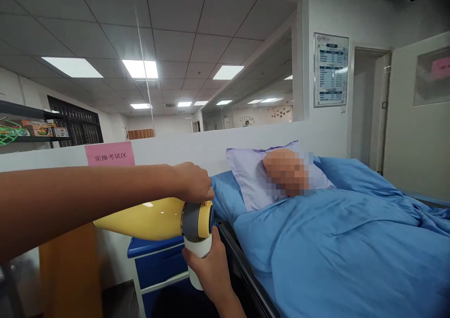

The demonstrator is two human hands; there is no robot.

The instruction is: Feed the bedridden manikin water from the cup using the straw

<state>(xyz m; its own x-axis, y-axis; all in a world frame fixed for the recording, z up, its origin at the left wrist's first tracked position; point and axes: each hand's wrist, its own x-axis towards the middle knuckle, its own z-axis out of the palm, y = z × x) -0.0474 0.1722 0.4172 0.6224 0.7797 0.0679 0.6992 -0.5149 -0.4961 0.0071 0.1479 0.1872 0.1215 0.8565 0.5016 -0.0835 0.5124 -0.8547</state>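
A yellow thermos jug (147, 219) with a grey and yellow neck lies tipped on its side in the air, its mouth toward the right. My left hand (192, 182) is closed at the top of the jug near the neck; the handle is hidden behind the fingers. Below the jug's mouth, my right hand (213, 266) is wrapped round a white bottle (195, 283), held upright. The mouth of the jug covers the bottle's top, so whether liquid flows cannot be seen.
Behind the bottle stands a blue and white bedside cabinet (160, 261). A bed with a dark side rail (242, 271) and blue quilt (337, 243) fills the right; a figure's blurred head (288, 172) lies on a lilac pillow (248, 186). A white partition (168, 151) runs behind.
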